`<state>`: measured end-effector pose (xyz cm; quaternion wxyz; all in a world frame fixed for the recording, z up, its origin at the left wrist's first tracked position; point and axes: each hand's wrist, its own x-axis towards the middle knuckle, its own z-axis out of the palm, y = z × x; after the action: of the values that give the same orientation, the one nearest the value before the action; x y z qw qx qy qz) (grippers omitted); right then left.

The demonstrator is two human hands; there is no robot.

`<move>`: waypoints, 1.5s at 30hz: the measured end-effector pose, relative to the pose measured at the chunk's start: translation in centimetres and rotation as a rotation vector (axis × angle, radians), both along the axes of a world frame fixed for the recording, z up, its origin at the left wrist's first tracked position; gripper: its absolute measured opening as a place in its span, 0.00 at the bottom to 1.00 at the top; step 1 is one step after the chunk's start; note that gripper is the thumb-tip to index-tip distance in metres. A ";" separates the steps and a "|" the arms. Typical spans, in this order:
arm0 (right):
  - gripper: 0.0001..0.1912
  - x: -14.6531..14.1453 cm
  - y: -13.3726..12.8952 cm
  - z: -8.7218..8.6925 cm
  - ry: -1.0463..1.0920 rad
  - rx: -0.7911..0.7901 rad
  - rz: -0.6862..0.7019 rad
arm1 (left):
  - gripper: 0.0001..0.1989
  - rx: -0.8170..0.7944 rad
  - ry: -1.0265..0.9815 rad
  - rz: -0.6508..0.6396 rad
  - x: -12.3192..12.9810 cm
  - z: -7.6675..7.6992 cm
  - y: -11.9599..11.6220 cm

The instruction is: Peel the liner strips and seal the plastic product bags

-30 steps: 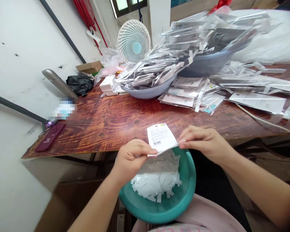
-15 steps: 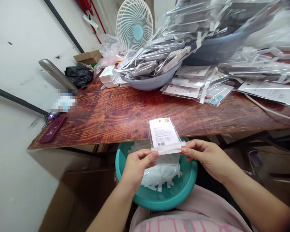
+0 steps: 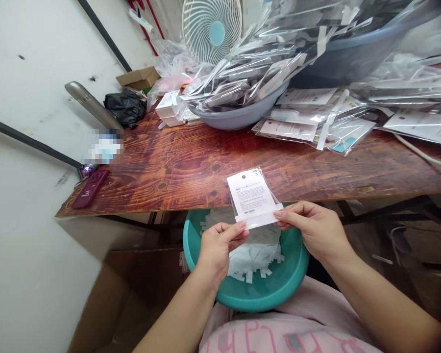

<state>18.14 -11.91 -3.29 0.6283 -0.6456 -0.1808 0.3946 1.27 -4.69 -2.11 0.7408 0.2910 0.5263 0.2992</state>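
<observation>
Both my hands hold a small clear packet (image 3: 253, 197) with a white printed card inside, just in front of the table's near edge. My left hand (image 3: 217, 245) pinches the left end of its white flap strip and my right hand (image 3: 312, 229) pinches the right end. Below them, on my lap, sits a teal bowl (image 3: 279, 289) with several white paper strips (image 3: 255, 252) piled in it.
A wood-grain table (image 3: 191, 166) carries a grey basin (image 3: 238, 117) heaped with clear packets, more packets (image 3: 308, 130) spread at right, a second basin (image 3: 338, 63) behind, a white fan (image 3: 212, 29), small white boxes (image 3: 168, 105), a black bag (image 3: 125, 105) and a maroon device (image 3: 90, 189). A white wall stands at left.
The packet went from tilted over the bowl to held upright with the flap strip stretched between both hands. The view shifted down and closer to the table.
</observation>
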 end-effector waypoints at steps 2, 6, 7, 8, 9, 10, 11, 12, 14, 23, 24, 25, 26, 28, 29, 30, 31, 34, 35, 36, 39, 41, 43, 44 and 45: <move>0.12 0.0 0.1 -0.1 -0.006 -0.006 -0.008 | 0.17 -0.023 -0.005 -0.003 0.0 -0.1 0.0; 0.13 0.1 0.4 -0.2 -0.008 -0.009 0.000 | 0.15 -0.101 -0.012 -0.046 -0.3 -0.1 0.3; 0.13 0.2 0.4 -0.2 -0.004 -0.007 0.004 | 0.14 -0.122 -0.013 -0.084 -0.4 -0.1 0.4; 0.14 0.2 0.4 -0.1 0.002 -0.005 0.007 | 0.14 -0.142 -0.016 -0.132 -0.5 -0.2 0.5; 0.14 0.2 0.4 -0.1 0.008 -0.004 0.008 | 0.15 -0.155 -0.016 -0.182 -0.7 -0.2 0.6; 0.14 0.3 0.4 -0.1 0.013 -0.004 0.010 | 0.14 -0.160 -0.009 -0.230 -0.8 -0.2 0.7; 0.15 0.3 0.4 0.0 0.015 -0.004 0.011 | 0.13 -0.153 0.004 -0.270 -0.9 -0.3 0.8; 0.15 0.3 0.4 0.0 0.015 -0.005 0.012 | 0.13 -0.137 0.025 -0.303 -1.0 -0.4 0.8; 0.15 0.3 0.3 -0.1 0.008 -0.008 0.018 | 0.12 -0.090 0.077 -0.338 -1.0 -0.5 0.7; 0.14 1.0 -0.2 0.7 -0.641 -0.041 0.154 | 0.13 0.116 0.100 -0.161 -0.5 0.0 0.2; 0.12 1.0 -0.1 1.4 -0.841 0.019 0.196 | 0.12 0.137 0.096 -0.149 -0.4 0.1 0.2; 0.10 0.9 0.1 2.1 -1.033 0.100 0.258 | 0.12 0.158 0.088 -0.146 -0.4 0.1 0.2; 0.10 0.8 0.5 2.8 -1.198 0.186 0.343 | 0.12 0.180 0.077 -0.147 -0.3 0.1 0.1; 0.10 0.2 1.5 4.0 -1.409 0.307 0.550 | 0.10 0.231 0.057 -0.146 -0.1 0.1 0.0; 0.10 -0.1 2.1 4.4 -1.456 0.327 0.640 | 0.09 0.263 0.054 -0.138 0.0 0.0 -0.1; 0.09 -0.3 2.8 4.6 -1.473 0.334 0.716 | 0.08 0.302 0.059 -0.131 0.0 0.0 -0.2; 0.07 -0.5 3.4 4.7 -1.465 0.339 0.779 | 0.07 0.349 0.075 -0.125 -0.1 -0.1 -0.4; 0.06 -0.5 4.7 4.6 -1.345 0.394 0.935 | 0.04 0.615 0.233 -0.117 -0.5 -0.2 -0.6; 0.07 -0.4 4.9 4.6 -1.286 0.418 0.982 | 0.04 0.739 0.312 -0.114 -0.7 -0.2 -0.7; 0.08 -0.2 5.1 4.6 -1.223 0.438 1.019 | 0.05 0.864 0.384 -0.109 -0.9 -0.1 -0.8; 0.09 0.1 5.2 5.0 -1.040 0.453 1.058 | 0.07 1.133 0.488 -0.096 -1.4 0.2 -1.0; 0.06 0.0 5.3 5.3 -0.982 0.425 1.032 | 0.10 1.208 0.509 -0.113 -1.5 0.4 -1.2; 0.03 -0.3 5.5 5.7 -0.982 0.372 1.022 | 0.11 1.253 0.545 -0.142 -1.6 0.6 -1.4; 0.02 -0.4 5.6 5.8 -0.998 0.341 1.026 | 0.12 1.268 0.563 -0.158 -1.6 0.6 -1.5; 0.02 -0.6 5.7 6.0 -1.023 0.310 1.034 | 0.12 1.283 0.579 -0.168 -1.7 0.6 -1.5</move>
<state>17.55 -6.16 2.71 0.2839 -0.4852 -0.7851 0.2600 -0.39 -6.22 -1.51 0.2742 0.7775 0.3979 0.4025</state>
